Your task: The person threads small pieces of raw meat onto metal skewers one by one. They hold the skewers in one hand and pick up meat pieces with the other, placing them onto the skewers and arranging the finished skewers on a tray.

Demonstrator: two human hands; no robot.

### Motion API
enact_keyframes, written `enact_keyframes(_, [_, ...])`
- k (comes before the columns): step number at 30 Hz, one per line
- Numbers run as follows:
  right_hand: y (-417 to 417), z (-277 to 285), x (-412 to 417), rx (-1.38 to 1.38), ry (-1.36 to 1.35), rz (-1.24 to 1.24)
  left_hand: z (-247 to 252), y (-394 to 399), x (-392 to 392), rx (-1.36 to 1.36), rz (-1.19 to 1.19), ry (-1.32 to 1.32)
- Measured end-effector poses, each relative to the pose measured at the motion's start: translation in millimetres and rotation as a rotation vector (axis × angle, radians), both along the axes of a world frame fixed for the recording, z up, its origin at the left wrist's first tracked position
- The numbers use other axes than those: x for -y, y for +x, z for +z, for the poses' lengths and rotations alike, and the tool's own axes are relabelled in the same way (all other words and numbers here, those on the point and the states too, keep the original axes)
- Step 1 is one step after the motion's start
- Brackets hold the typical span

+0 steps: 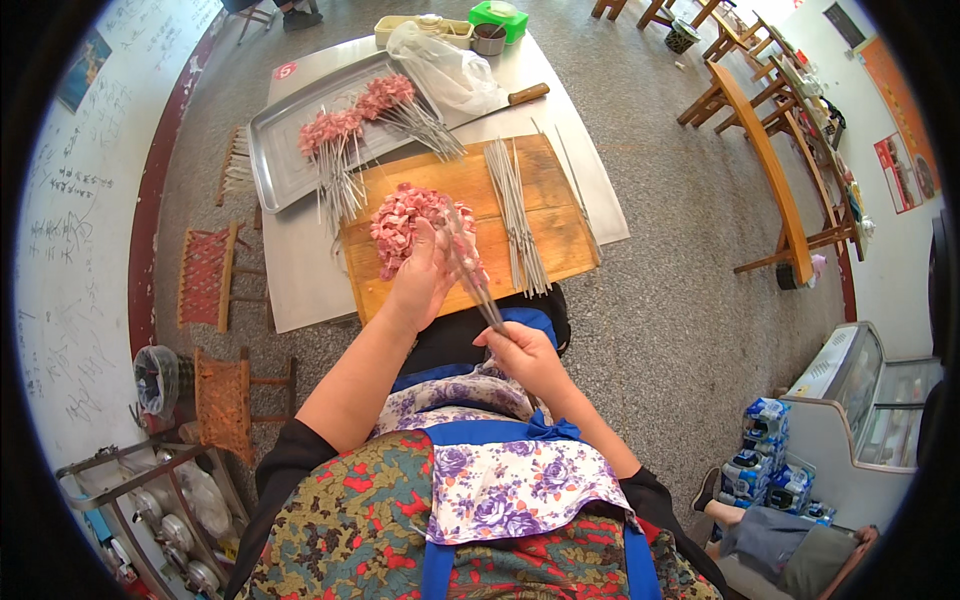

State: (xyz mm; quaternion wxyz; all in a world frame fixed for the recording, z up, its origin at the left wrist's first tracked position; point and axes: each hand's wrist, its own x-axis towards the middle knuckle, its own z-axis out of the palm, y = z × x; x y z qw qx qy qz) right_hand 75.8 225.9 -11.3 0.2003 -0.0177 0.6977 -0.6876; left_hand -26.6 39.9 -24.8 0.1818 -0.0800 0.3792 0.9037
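My right hand [523,358] grips the lower ends of a few thin metal skewers [480,289], blurred, which slant up over a wooden cutting board [450,169]. Pinkish bits, apparently meat, show along them. Close on their left is my left hand [421,281], thumb raised, at the near side of a pile of chopped raw meat [405,217]; whether its hidden fingers hold a piece I cannot tell. A bundle of bare metal skewers [516,217] lies along the board's right part.
Behind the board, a metal tray [281,176] holds two bunches of meat skewers [330,131]. A wooden-handled knife [529,94], a plastic bag [450,71] and a green box [501,21] share the table [600,202]. Woven stools [206,277] stand left; a person [787,544] is lower right.
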Motion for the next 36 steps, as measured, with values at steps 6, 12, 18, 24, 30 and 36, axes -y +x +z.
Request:
enact_keyframes(6, [-3.8, 12.8, -15.8, 0.331, -0.232, -0.07, -1.9, -0.2, 7.6, -0.252, 0.123, -0.322])
enact_keyframes(12, [-3.1, 9.3, -13.4, 0.335, -0.194, -0.081, 17.8, 0.7, 0.9, -0.245, 0.061, -0.504])
enact_keyframes(18, [-5.8, 0.9, -21.9, 0.292, -0.111, -0.222, -13.9, -8.6, 25.2, -0.148, 0.095, -0.624])
enact_keyframes(24, [-6.9, -27.5, -43.9, 0.104, 0.165, -0.364, -78.5, -14.4, 53.3, -0.543, 0.137, -1.424])
enact_keyframes(30, [-0.1, -30.4, -42.6, 0.082, 0.273, -0.321, -100.3, -22.7, 27.1, -0.729, 0.08, -1.684])
enact_keyframes(36, [8.1, -34.8, -37.7, -0.022, 0.254, -0.275, -85.2, -21.9, 38.7, -0.297, 0.139, -1.013])
